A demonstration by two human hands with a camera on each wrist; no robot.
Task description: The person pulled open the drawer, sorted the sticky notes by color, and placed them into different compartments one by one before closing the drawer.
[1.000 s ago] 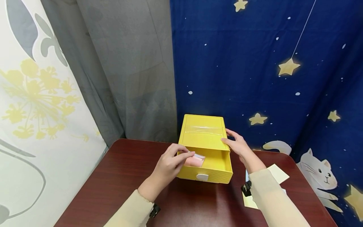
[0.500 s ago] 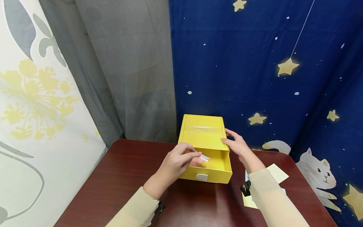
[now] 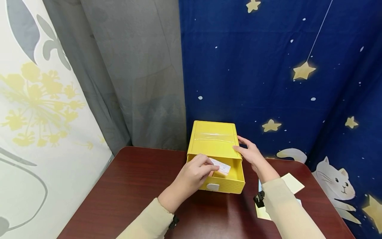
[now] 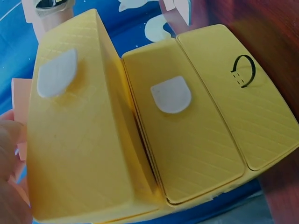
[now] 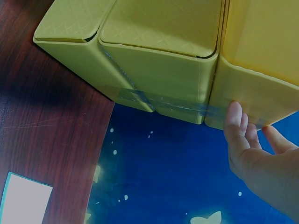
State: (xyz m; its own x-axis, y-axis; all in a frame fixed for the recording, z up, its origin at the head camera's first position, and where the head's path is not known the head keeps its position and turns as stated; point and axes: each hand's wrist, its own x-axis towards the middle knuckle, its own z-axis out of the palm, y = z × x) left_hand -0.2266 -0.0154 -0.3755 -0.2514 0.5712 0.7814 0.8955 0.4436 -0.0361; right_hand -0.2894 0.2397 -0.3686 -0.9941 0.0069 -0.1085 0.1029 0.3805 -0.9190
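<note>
A yellow drawer unit (image 3: 213,139) stands at the back of the table, its top drawer (image 3: 228,186) pulled out. My left hand (image 3: 191,176) pinches a small white paper with faint print (image 3: 222,167) over the open drawer. In the left wrist view, a pink piece of paper (image 4: 21,95) shows beside the fingers at the drawer's rim; I cannot tell whether it is held. My right hand (image 3: 253,155) rests at the unit's right side, with its thumb on the top edge and its fingers along the side wall (image 5: 254,93).
Two lower drawers (image 4: 205,163) are closed. Cream papers (image 3: 293,182) and a blue-edged one lie on the dark red table (image 3: 143,179) near the right forearm. A blue starry curtain (image 3: 253,83) hangs directly behind the unit.
My left hand has moved right over the drawer, and the white paper has swung out flatter, showing its printed face. The right hand has stayed on the unit.
</note>
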